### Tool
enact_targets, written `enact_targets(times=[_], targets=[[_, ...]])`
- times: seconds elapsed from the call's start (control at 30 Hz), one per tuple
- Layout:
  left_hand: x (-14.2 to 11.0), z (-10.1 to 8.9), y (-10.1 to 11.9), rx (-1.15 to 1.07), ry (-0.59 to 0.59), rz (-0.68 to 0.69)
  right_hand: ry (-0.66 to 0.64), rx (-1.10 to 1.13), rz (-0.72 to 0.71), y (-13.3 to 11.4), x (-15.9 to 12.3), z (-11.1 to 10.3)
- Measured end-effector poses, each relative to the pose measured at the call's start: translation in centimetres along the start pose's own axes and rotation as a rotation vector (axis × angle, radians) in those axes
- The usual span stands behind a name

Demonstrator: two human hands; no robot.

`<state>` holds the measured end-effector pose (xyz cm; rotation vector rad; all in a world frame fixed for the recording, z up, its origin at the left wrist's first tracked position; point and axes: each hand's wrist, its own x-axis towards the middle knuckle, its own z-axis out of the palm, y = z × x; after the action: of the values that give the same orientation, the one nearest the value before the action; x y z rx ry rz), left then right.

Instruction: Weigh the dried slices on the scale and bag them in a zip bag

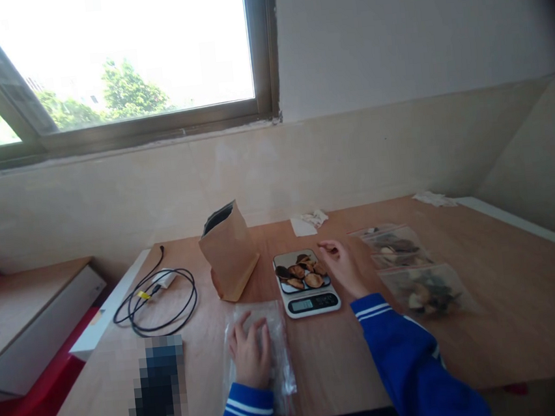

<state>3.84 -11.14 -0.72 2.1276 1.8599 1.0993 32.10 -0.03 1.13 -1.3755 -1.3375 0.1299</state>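
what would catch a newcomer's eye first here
Mid-table, a small digital kitchen scale loaded with brown dried slices, the right hand hovering at its edge. The left hand presses flat on an empty clear plastic bag. An open brown paper bag stands behind.

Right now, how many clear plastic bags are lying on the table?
3. One empty clear bag lies flat under the left hand. Two filled bags sit right of the scale: the farther and the nearer.

Left hand [250,356] lies flat on a clear bag [262,353], just left of the scale [306,283]. Right hand [343,267] hovers beside the scale's right edge, fingers pinched.
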Motion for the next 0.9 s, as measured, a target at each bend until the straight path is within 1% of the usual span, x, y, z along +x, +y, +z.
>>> enact_targets(times=[0.1,0.17,0.2,0.27,0.33,0.4,0.43,0.5,0.57,0.63,0.7,0.73,0.77,0.83,0.9], targets=[[0.0,0.2,0.1,-0.001,0.002,-0.026,0.041,-0.022,0.059,3.0,-1.4,-0.5],[0.2,0.3,0.1,-0.007,0.002,-0.031,0.037,-0.043,0.066,4.5,-2.2,-1.1],[0.2,0.2,0.1,-0.019,0.022,-0.034,0.033,-0.056,0.067,5.0,-2.5,-1.5],[0.4,-0.2,-0.2,-0.076,0.115,-0.044,0.026,-0.087,0.063,5.6,-3.1,-2.0],[0.4,-0.9,-0.7,-0.132,0.261,-0.072,0.018,-0.123,0.056,5.8,-3.5,-2.4],[0.7,-1.9,-1.2,-0.127,0.397,-0.113,0.008,-0.163,0.047,5.8,-4.0,-2.5],[1.0,-2.3,-1.3,-0.106,0.442,-0.133,0.001,-0.188,0.041,5.7,-4.2,-2.5],[2.4,-3.0,-1.3,-0.075,0.477,-0.146,-0.014,-0.241,0.025,5.7,-4.6,-2.4],[4.7,-3.2,-1.2,-0.084,0.476,-0.147,-0.028,-0.284,0.011,5.6,-4.8,-2.4],[7.8,-3.1,-1.3,-0.095,0.445,-0.135,-0.034,-0.305,0.0,5.5,-4.9,-2.3],[10.7,-2.7,-1.8,-0.177,0.39,-0.141,-0.033,-0.311,-0.01,5.4,-4.8,-2.4],[11.9,-2.3,-2.3,-0.248,0.338,-0.142,-0.03,-0.311,-0.015,5.4,-4.8,-2.4],[12.7,-1.9,-2.8,-0.335,0.27,-0.137,-0.025,-0.31,-0.02,5.3,-4.8,-2.4],[13.5,-0.9,-4.0,-0.474,0.157,-0.15,-0.015,-0.302,-0.027,5.2,-4.8,-2.4],[13.2,0.2,-5.3,-0.533,0.176,-0.191,-0.01,-0.287,-0.03,5.1,-4.8,-2.5]])
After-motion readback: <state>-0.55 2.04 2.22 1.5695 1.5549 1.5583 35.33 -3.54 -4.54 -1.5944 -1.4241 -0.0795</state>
